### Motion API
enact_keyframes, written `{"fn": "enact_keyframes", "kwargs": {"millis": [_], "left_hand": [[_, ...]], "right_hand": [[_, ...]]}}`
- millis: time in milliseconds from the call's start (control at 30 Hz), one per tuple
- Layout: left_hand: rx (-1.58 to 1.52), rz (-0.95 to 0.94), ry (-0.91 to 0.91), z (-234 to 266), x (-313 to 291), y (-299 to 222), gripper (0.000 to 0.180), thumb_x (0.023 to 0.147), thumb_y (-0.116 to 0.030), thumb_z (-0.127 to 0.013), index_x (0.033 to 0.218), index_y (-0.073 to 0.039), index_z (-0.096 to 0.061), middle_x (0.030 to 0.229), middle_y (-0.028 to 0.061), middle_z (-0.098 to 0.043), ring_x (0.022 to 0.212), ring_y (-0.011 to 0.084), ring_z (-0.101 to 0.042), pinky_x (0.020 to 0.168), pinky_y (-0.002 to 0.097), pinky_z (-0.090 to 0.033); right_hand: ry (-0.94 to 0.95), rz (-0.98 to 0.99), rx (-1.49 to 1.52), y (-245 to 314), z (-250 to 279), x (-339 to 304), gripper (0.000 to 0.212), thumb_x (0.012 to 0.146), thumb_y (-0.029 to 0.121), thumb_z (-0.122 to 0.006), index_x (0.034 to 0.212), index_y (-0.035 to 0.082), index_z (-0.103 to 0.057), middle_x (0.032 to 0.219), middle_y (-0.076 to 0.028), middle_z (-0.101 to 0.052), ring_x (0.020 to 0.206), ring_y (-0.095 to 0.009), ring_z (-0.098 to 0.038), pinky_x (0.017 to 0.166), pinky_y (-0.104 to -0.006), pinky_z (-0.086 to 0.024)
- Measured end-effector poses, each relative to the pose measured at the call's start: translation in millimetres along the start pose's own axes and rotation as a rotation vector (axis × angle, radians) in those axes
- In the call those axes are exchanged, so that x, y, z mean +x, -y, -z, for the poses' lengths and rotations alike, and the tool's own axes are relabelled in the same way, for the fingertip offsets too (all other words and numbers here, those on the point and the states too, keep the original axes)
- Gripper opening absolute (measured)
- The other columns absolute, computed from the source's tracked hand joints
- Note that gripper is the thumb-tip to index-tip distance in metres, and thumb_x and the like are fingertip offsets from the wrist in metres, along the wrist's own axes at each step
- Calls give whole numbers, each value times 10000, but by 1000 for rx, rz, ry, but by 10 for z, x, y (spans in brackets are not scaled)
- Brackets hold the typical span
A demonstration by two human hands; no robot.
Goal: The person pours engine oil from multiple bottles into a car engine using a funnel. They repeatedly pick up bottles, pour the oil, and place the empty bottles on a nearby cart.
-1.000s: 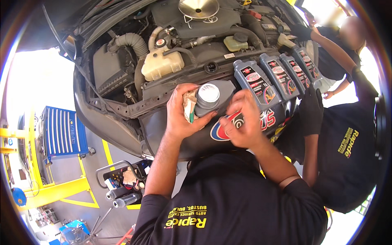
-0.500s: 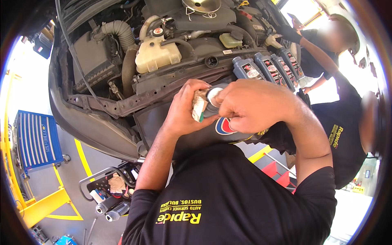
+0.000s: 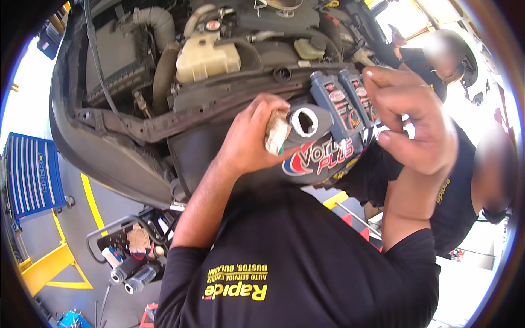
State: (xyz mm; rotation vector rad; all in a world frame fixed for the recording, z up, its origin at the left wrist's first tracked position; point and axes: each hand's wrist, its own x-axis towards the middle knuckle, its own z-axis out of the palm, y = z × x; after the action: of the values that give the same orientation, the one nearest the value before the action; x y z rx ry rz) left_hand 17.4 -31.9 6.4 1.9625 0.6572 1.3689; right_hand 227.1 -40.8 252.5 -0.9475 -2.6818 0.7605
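My left hand (image 3: 249, 131) grips a large dark grey oil jug (image 3: 322, 121) at the car's front edge. Its white-rimmed mouth (image 3: 304, 121) is uncovered and faces up toward me. Pressed against the neck under the same hand is a crumpled brown and white cloth or paper (image 3: 276, 131), with a green bit at its lower end. To the right of the jug, my right hand (image 3: 413, 117) is raised, fingers bent and thumb apart from them. Nothing clear shows in it. Smaller grey oil bottles (image 3: 338, 106) stand just beyond, partly hidden by that hand.
An open engine bay lies ahead, with a whitish reservoir (image 3: 206, 61) and a metal funnel (image 3: 281, 4). Two people are at the right. At lower left are a cart (image 3: 101, 240) with bottles, a blue tool cabinet (image 3: 35, 175) and a yellow lift arm (image 3: 52, 268).
My right hand has left the jug's mouth and moved right and up, uncovering the opening. The left hand still holds the jug, and its printed front shows more.
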Motion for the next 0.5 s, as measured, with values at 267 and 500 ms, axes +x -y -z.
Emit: {"fn": "enact_keyframes", "kwargs": {"millis": [267,500], "left_hand": [[324,-222,38,12,30,-127,797,613,-287,-999,1263,-212,-545,1273,166,-619,1057,375,-684,783,449,-620],[402,-198,160,91,195,-190,636,630,-249,-1008,1016,-153,-513,1192,184,-608,961,374,-699,727,444,-616]], "right_hand": [[-322,-258,413,-1228,-1604,-633,1112,642,140,-982,1568,58,-374,1486,-124,-524,1399,-259,-495,1178,-404,-373],[-630,-250,790,-1604,-2481,-265,981,601,150,-1026,1418,36,-494,1322,-119,-663,1245,-192,-608,1087,-379,-465]]}}
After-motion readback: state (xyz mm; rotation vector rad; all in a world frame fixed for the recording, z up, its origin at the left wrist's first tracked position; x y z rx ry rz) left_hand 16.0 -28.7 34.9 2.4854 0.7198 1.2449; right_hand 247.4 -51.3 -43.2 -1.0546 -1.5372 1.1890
